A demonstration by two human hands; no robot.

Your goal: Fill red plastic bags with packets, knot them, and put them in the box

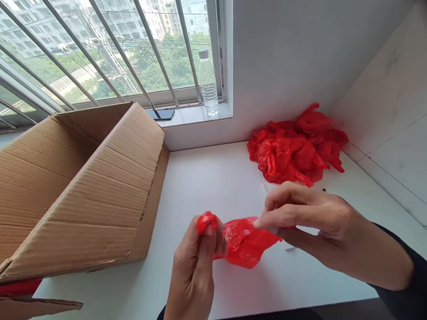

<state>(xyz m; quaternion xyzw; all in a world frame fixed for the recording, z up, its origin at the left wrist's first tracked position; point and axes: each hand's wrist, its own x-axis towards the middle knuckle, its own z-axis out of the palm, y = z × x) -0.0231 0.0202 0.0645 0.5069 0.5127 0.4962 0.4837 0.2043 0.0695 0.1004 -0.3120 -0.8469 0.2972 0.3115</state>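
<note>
A crumpled red plastic bag (247, 247) is stretched between my two hands above the white tabletop. My left hand (197, 267) is closed around one bunched end, and a red tuft pokes out above the thumb. On the other side my right hand (305, 219) pinches the bag's far part between thumb and fingers; the exact grip is partly hidden. Behind my right hand lies a pile of crumpled red plastic bags (294, 151) against the wall. A small whitish piece shows on the table just past my right fingers, too covered to name.
On the left stands a large open cardboard box (103, 189), one flap sticking out at its near end. A clear water bottle (209, 87) and a dark phone (162, 114) rest on the windowsill by the barred window. Tiled wall (396, 138) bounds the right side.
</note>
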